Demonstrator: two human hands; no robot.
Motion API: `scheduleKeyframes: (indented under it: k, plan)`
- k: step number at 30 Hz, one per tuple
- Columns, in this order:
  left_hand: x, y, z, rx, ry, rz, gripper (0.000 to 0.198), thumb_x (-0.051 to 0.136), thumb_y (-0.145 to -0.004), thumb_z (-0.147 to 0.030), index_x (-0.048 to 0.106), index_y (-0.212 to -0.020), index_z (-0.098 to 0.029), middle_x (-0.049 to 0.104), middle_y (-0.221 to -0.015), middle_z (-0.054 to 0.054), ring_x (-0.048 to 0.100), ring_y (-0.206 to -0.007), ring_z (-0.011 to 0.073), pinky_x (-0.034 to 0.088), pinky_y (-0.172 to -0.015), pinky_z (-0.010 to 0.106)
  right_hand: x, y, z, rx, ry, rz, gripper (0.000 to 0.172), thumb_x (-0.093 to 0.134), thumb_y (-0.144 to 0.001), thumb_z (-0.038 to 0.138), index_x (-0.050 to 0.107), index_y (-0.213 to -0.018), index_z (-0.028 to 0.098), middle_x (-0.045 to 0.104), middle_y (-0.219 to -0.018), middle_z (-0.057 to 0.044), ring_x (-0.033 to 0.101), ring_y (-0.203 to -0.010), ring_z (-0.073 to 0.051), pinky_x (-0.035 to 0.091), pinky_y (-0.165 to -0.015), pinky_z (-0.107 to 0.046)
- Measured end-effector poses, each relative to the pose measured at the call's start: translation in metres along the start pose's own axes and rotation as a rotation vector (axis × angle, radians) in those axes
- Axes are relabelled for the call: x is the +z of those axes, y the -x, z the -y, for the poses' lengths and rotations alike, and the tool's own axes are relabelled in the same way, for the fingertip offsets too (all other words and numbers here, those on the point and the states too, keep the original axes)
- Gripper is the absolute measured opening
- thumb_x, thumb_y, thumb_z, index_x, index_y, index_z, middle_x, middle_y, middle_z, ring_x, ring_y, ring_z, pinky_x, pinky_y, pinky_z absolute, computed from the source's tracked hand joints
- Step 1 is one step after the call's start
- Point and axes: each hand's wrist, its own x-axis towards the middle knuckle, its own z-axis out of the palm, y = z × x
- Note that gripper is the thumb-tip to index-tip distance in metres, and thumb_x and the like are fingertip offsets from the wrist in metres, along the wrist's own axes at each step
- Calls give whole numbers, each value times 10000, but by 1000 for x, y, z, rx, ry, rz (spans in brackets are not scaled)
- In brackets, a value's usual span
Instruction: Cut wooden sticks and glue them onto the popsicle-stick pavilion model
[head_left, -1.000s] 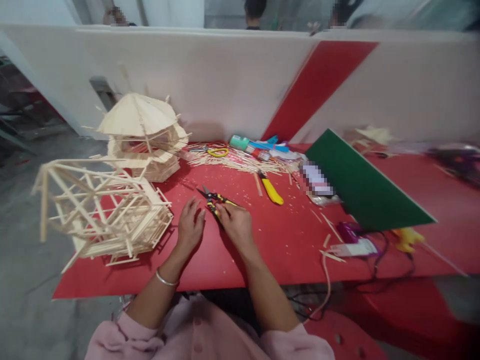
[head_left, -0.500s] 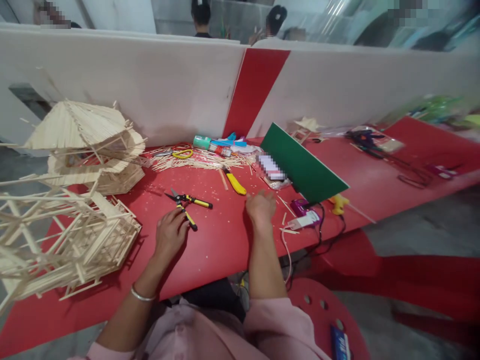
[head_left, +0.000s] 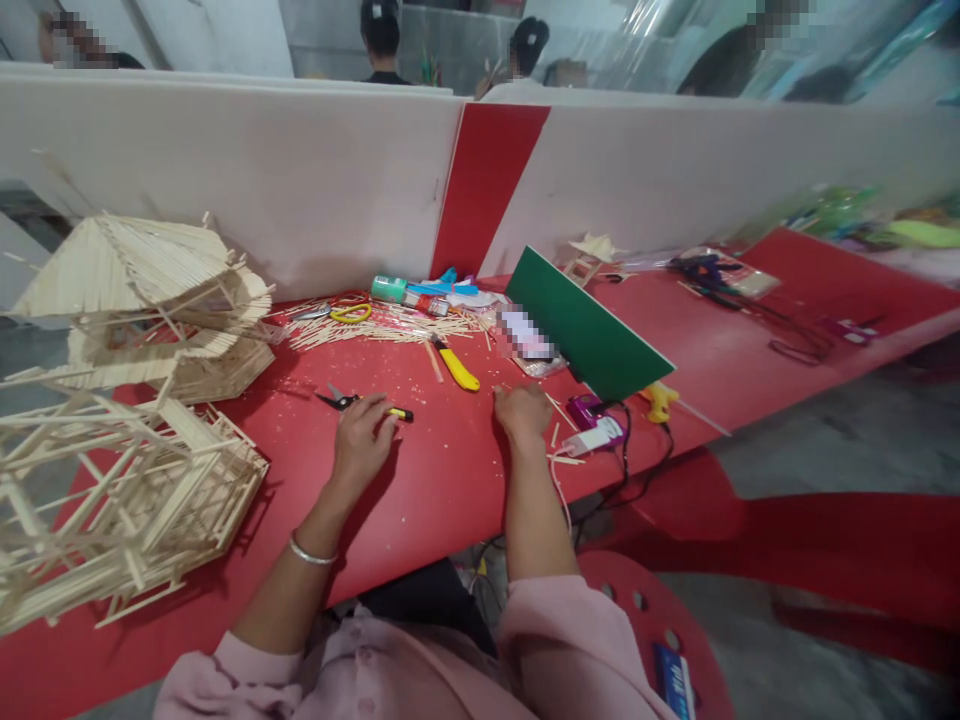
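Note:
My left hand (head_left: pixel 364 440) is over the pruning shears (head_left: pixel 345 401), fingers bent and apart. It hides one handle; the blades and the end of the other yellow-and-black handle stick out past the fingers. My right hand (head_left: pixel 523 412) rests on the red table (head_left: pixel 442 480), fingers curled in, with nothing visible in them. Beyond it and to the left lies a yellow-handled cutter knife (head_left: pixel 457 368). A phone (head_left: pixel 525 332) and a green board (head_left: pixel 589 325) standing on edge are farther back.
Wooden-stick models (head_left: pixel 124 500) crowd the left side. Loose sticks (head_left: pixel 382 328), yellow-handled scissors (head_left: pixel 351 313) and a green bottle (head_left: pixel 388 289) lie near the white partition (head_left: pixel 322 190). At right are a purple device (head_left: pixel 585 410) with cables and a yellow glue gun (head_left: pixel 660 402). A red stool (head_left: pixel 630 575) stands below.
My left hand has moved up and right, onto the shears, and now covers the nearer handle. My right hand stays at about the same spot. The view has shifted slightly.

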Motion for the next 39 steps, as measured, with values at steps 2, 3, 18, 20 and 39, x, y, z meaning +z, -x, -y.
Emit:
scheduleKeyframes:
  k: [2, 3, 18, 20, 39]
  plan:
    - [6, 1, 5, 13, 23, -33, 220, 564, -949, -296, 758, -1004, -207, 732, -1160, 106, 677, -1088, 233, 514, -1031, 428, -4, -6, -7, 77, 22, -18, 658, 354, -1020, 429, 472, -1460, -47, 374, -1559, -326, 369, -1450, -412, 333, -1142, -494]
    - [8, 2, 9, 20, 34, -54, 219, 565, -948, -297, 759, -994, -204, 737, -1139, 105, 681, -1075, 235, 520, -1021, 434, -5, -7, -9, 104, 33, 7, 680, 355, -1021, 439, 434, -1484, -53, 351, -1575, -322, 351, -1461, -410, 324, -1150, -490]
    - [11, -9, 24, 2, -52, -105, 187, 595, -925, -271, 765, -979, -212, 750, -1115, 103, 681, -1054, 256, 521, -990, 460, -16, 5, 62, -272, -65, -12, 500, 539, -986, 418, 577, -1406, 151, 665, -1308, -202, 628, -1196, -300, 468, -941, -378]
    - [17, -18, 19, 9, -104, -63, 179, 614, -908, -250, 762, -1004, -214, 740, -1163, 111, 665, -1108, 274, 497, -1016, 479, -15, -4, 79, -280, -31, 27, 506, 602, -953, 423, 585, -1384, 159, 680, -1262, -198, 637, -1166, -306, 469, -901, -366]
    - [19, -14, 34, -27, -183, -161, 195, 565, -944, -228, 759, -950, -208, 749, -1099, 116, 663, -1053, 266, 452, -1021, 483, 5, -10, 106, -274, -106, 9, 416, 546, -978, 464, 696, -1241, 178, 679, -1238, -167, 623, -1170, -278, 468, -943, -343]
